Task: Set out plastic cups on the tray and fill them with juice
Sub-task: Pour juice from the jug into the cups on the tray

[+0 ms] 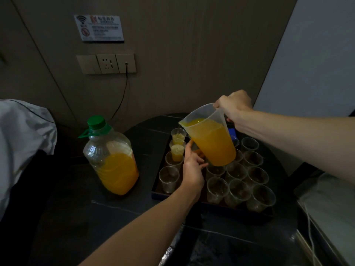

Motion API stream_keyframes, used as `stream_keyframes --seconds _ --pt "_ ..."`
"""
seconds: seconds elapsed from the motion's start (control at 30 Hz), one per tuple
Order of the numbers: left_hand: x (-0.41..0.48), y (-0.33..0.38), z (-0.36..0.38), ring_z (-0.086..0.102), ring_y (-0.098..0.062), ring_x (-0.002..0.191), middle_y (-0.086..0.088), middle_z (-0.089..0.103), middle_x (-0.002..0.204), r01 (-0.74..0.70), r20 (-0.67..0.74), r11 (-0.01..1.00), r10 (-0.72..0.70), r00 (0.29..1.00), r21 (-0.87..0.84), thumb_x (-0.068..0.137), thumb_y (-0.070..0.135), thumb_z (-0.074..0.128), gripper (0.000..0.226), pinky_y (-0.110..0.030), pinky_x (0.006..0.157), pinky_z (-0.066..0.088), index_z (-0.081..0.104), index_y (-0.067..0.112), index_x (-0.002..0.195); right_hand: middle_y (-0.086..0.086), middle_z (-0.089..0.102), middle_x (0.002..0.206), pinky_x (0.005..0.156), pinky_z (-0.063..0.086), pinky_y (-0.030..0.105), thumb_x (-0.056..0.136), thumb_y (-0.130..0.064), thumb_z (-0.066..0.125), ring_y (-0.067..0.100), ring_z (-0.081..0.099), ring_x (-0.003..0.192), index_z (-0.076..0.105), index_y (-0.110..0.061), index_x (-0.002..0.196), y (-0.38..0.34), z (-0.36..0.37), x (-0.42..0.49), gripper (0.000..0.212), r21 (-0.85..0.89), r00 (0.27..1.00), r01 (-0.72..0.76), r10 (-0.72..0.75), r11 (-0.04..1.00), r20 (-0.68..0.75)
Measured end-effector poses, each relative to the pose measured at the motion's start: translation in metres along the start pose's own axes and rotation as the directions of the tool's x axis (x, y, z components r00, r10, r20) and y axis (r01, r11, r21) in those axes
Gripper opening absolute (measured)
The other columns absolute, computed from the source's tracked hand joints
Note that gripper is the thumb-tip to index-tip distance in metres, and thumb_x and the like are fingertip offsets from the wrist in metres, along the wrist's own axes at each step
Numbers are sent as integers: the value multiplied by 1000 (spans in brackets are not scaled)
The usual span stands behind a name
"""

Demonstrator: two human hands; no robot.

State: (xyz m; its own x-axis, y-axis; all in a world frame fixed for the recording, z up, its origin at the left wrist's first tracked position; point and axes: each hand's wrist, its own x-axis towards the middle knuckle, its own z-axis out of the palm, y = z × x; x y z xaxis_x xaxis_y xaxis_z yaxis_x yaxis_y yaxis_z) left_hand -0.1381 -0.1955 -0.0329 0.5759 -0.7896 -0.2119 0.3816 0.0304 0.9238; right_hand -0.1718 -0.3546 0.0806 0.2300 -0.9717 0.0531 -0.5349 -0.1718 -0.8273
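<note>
1. The right hand (233, 108) held a clear plastic jug (209, 135) over the 12 o'clock half of the tray (226, 210), its grip wrapped tight round the handle.
2. The jug was well over half full of orange juice (215, 150). It was tilted with its spout toward 10 o'clock, and the juice reached the lip.
3. The left hand (193, 169) reached in from 6 o'clock with its forefinger straight up against the jug's lower side. Its other fingers curled under the jug's base, and I could not tell whether that grip pinched a cup.
4. The dark tray sat on the dark bench (96, 217) and carried clear cups standing upright in rows.
5. Two filled cups (177, 152), foamy on top, stood at the tray's 10 o'clock corner. The empty cups (238, 191) filled the rest.
6. A large bottle (111, 160) with a green cap, about half full of juice, stood on the bench at the tray's 9 o'clock, apart from it.
7. On the wall at 12 o'clock of the bottle was a socket panel (106, 63) with a black cable (123, 93) plugged in.
</note>
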Motion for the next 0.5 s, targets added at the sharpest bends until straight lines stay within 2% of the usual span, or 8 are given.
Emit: stream_keyframes --seconds 0.07,0.13,0.23,0.3,0.4,0.5 --pt "-7 0 -2 51 -19 123 -9 46 146 0 1 1000 0 1000 -5 92 -3 31 66 -45 105 47 32 36 146 5 69 95 60 49 30 90 -22 69 20 67 84 70 -9 104 0 -1 -5 19 -8 1000 0 0 1000 4" --pt "-14 0 -2 52 -17 121 -8 48 144 1 0 1000 -1 1000 -6 93 -2 31 67 -42 103 48 30 34 149 6 70 97 60 49 30 90 -22 69 21 68 84 70 -9 106 0 -1 -10 21 -9 1000 -11 11 1000 13" --pt "-24 1 -2 56 -14 111 -2 55 130 -6 -11 1000 6 1000 -7 95 -1 30 62 -33 89 51 32 34 146 6 70 96 55 45 28 90 -24 70 18 66 79 69 -10 106 0 -1 -16 22 -23 1000 -17 17 1000 18" --pt "-27 0 -2 57 -15 110 2 56 123 -2 -14 1000 1 1000 -15 95 0 30 58 -31 87 51 33 37 141 6 70 98 55 46 28 90 -24 70 18 66 78 69 -10 107 0 -1 -19 22 -26 1000 -16 16 1000 13" --pt "-31 -3 -4 57 -18 116 2 56 126 5 -19 1000 -6 1000 -12 94 0 31 63 -35 93 51 32 35 147 6 69 100 60 48 28 92 -23 69 17 64 81 68 -10 112 1 -1 -22 24 -35 999 -18 19 999 27" --pt "-32 -6 -5 56 -20 118 -5 55 135 13 -23 1000 -14 1000 -22 95 1 32 64 -36 93 50 32 34 149 7 69 103 62 49 29 92 -23 68 18 65 85 68 -10 112 1 -1 -26 24 -46 999 -10 12 999 33"
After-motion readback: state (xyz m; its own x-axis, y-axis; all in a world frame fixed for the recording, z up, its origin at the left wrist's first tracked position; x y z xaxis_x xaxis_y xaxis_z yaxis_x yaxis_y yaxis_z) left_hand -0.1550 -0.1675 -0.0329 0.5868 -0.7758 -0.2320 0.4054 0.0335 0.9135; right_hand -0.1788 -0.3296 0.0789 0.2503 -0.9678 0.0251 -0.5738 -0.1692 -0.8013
